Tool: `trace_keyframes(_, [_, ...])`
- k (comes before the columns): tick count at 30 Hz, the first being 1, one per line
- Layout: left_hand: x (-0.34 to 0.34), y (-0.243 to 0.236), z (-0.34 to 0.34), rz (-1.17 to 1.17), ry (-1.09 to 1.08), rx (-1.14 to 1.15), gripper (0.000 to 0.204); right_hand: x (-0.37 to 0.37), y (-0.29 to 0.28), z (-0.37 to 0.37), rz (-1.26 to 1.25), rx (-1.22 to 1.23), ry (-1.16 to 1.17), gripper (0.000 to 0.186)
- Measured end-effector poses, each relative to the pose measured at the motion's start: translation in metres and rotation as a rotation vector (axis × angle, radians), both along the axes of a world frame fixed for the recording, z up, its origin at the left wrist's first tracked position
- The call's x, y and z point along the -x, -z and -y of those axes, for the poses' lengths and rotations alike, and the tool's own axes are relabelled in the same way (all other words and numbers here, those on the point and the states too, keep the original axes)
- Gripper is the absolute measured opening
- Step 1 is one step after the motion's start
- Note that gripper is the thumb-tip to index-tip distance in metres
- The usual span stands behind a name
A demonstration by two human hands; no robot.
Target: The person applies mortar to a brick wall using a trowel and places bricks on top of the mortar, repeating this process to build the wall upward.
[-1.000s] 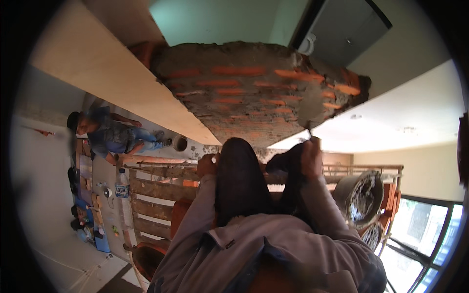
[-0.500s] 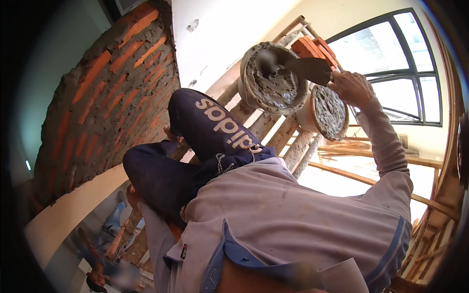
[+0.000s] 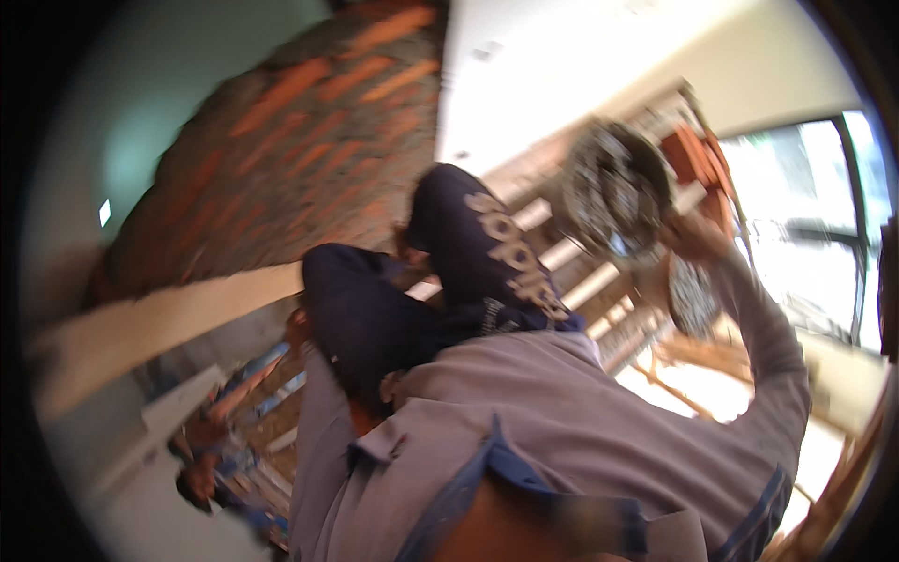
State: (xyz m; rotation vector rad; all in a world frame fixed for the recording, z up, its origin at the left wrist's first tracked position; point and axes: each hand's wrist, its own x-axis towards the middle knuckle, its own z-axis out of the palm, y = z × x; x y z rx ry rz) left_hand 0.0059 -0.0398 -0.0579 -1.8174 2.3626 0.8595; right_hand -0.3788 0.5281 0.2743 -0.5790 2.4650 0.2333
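Observation:
The picture is smeared by motion. My right hand (image 3: 698,236) is closed at the right rim of a bucket of wet grey mortar (image 3: 613,192), gripping the handle of a trowel whose blade I cannot make out against the mortar. A second mortar container (image 3: 691,298) stands just below that hand, partly hidden by my forearm. My left hand (image 3: 298,326) rests low beside my bent left knee; its fingers are too blurred to read. Left of my legs rises a brick wall (image 3: 309,140), its orange bricks partly coated with mortar.
Orange bricks (image 3: 698,159) are stacked behind the bucket. The containers stand on spaced wooden poles (image 3: 585,276) with gaps between them. A dark-framed window (image 3: 824,229) is at the right. Far below at the lower left, another person (image 3: 201,478) is among planks.
The view has swung, shifting the scene rightward and down. My right hand has come closer to the bucket's rim; the trowel blade, earlier plain above the mortar, no longer stands out.

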Motion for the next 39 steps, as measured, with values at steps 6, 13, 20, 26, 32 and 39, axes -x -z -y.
trace_keyframes(6, [0.028, -0.005, -0.009, 0.111, 0.126, 0.169, 0.036, -0.019, 0.013, -0.024, 0.422, 0.25, 0.392, 0.029])
trace_keyframes(13, [0.004, -0.003, -0.004, -0.013, 0.014, -0.062, 0.034, -0.044, 0.016, -0.004, 0.377, 0.436, 0.544, 0.034])
trace_keyframes(20, [0.011, -0.016, -0.004, 0.015, -0.003, -0.051, 0.035, -0.069, 0.017, -0.024, 0.325, 0.626, 0.608, 0.035])
trace_keyframes(26, [0.024, -0.008, -0.011, 0.017, 0.013, -0.063, 0.035, -0.076, 0.01, -0.053, 0.304, 0.852, 0.766, 0.033])
trace_keyframes(32, [0.004, 0.006, 0.0, 0.004, -0.04, -0.027, 0.036, -0.049, -0.031, -0.032, 0.191, 0.864, 0.598, 0.027])
trace_keyframes(39, [0.013, 0.002, -0.003, -0.081, -0.006, 0.064, 0.04, 0.043, -0.039, 0.071, 0.305, 0.994, 0.33, 0.024])
